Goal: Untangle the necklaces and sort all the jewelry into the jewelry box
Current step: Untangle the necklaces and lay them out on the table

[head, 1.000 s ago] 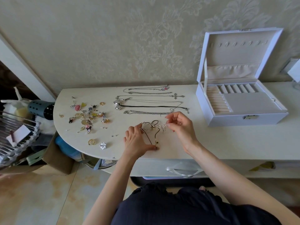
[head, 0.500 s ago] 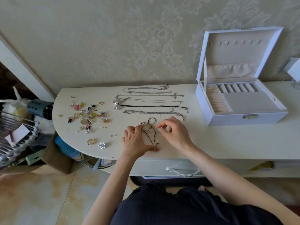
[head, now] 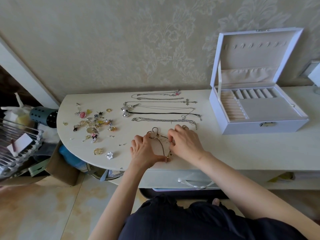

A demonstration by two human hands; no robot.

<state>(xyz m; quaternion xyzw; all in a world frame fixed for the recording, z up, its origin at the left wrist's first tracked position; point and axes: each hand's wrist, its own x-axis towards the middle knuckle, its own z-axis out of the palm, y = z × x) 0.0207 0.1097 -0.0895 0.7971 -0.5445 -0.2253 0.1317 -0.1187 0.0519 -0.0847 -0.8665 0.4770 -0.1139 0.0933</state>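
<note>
white table point(head: 242, 149): necklaces point(head: 164, 108) lie straightened in rows, small pieces point(head: 93, 122) scattered left, box point(head: 259, 108) open and seemingly empty. left hand point(head: 143, 151) and right hand point(head: 186, 142) pinch the last tangle point(head: 160, 141) near the front edge.

The right hand point(head: 186, 143) covers part of the tangled necklace point(head: 162, 148), which it seemingly pinches.
</note>
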